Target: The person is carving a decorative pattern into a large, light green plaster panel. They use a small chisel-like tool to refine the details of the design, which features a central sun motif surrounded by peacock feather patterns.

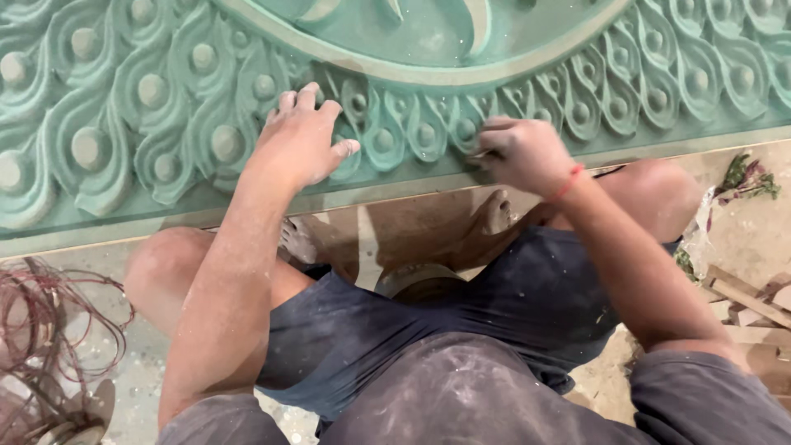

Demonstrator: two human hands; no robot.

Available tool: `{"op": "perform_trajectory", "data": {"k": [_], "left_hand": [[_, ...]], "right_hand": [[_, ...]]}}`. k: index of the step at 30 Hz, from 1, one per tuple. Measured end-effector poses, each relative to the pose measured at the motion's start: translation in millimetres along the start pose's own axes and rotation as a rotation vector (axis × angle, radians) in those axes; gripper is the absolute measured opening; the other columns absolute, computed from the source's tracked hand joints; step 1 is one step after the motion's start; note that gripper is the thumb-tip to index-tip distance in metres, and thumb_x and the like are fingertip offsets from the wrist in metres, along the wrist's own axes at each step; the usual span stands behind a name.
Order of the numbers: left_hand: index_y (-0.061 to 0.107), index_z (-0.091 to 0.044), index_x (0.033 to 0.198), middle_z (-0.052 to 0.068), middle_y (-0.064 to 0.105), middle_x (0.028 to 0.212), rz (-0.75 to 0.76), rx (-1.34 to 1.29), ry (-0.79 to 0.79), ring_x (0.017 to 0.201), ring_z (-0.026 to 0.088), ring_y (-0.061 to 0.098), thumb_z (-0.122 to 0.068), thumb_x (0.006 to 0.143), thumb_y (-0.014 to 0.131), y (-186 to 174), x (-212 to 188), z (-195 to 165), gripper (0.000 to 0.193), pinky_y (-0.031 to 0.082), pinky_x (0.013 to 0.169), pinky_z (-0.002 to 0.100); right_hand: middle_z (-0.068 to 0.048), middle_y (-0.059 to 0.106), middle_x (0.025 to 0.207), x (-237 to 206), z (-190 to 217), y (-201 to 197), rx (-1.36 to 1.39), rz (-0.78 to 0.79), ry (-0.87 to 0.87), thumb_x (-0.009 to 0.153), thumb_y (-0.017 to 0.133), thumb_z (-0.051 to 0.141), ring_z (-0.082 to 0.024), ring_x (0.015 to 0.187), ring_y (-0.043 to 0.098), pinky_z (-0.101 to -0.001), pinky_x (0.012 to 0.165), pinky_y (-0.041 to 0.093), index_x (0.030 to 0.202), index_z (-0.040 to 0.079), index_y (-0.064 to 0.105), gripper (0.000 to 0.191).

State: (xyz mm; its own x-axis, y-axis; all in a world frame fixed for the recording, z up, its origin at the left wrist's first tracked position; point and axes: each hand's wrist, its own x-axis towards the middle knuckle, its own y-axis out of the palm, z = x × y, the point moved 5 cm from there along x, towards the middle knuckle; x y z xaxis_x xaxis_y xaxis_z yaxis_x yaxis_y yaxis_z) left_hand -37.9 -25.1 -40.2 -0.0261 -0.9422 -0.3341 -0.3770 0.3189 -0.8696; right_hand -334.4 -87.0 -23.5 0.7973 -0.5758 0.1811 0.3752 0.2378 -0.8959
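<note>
The left hand [301,140] rests with fingers spread on the green carved relief panel [124,124], while the right hand [523,152] pinches a small tool, mostly hidden, against its scalloped border.

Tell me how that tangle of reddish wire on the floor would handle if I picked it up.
The wire would probably flop and sag, since it lies in loose thin loops. It looks light for its bulk. Strands may snag, being crossed over each other.

One head-worn camera looks steeply down, close over the person's lap, facing the green carved relief panel [165,124] ahead.
</note>
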Motion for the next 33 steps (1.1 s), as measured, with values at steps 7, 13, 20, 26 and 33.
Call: {"op": "perform_trajectory", "data": {"k": [7,13,20,26,33], "left_hand": [[0.059,-0.003,0.128,0.027,0.031,0.159,0.028,0.059,-0.01,0.143,0.048,0.03,-0.048,0.092,0.071,6.6,3.9,0.7,0.059,0.033,0.112,0.056],[0.058,-0.002,0.13,0.029,0.031,0.159,-0.013,0.043,0.03,0.141,0.048,0.033,-0.047,0.09,0.071,7.9,-3.1,1.9,0.062,0.033,0.111,0.057],[0.061,-0.002,0.124,0.026,0.048,0.145,-0.041,0.125,0.125,0.13,0.046,0.044,-0.042,0.087,0.073,-3.2,-25.5,-44.4,0.056,0.039,0.102,0.057],[0.069,-0.011,0.116,0.011,0.072,0.111,-0.097,-0.918,1.022,0.104,0.035,0.067,-0.021,0.089,0.072,-50.5,-126.7,-169.6,0.029,0.05,0.093,0.047],[0.069,-0.01,0.112,0.012,0.071,0.105,0.2,-1.66,1.327,0.101,0.036,0.067,-0.02,0.085,0.07,-72.2,-180.8,-198.7,0.029,0.051,0.088,0.048]], "right_hand": [[-0.004,0.07,0.093,4.4,1.0,-1.0,0.199,0.039,-0.078,0.078,0.076,0.006,-0.026,0.078,0.07,-0.0359,0.069,0.058,0.089,0.009,0.074,0.012],[-0.006,0.07,0.093,13.2,3.1,5.3,0.093,0.003,-0.084,0.078,0.081,0.009,-0.03,0.078,0.068,-0.0386,0.066,0.056,0.086,0.008,0.073,0.011],[-0.005,0.069,0.093,13.0,14.6,0.9,0.047,0.01,-0.102,0.077,0.078,0.012,-0.03,0.077,0.068,-0.0397,0.066,0.055,0.088,0.009,0.072,0.012],[-0.007,0.065,0.084,10.1,0.4,7.4,0.04,0.05,0.015,0.08,0.083,0.02,-0.032,0.072,0.065,-0.0416,0.062,0.053,0.083,0.007,0.071,0.018],[-0.006,0.067,0.088,-2.4,-4.4,-0.7,-0.017,0.062,0.01,0.085,0.081,0.019,-0.029,0.074,0.068,-0.0395,0.064,0.054,0.085,0.009,0.072,0.014]]}}
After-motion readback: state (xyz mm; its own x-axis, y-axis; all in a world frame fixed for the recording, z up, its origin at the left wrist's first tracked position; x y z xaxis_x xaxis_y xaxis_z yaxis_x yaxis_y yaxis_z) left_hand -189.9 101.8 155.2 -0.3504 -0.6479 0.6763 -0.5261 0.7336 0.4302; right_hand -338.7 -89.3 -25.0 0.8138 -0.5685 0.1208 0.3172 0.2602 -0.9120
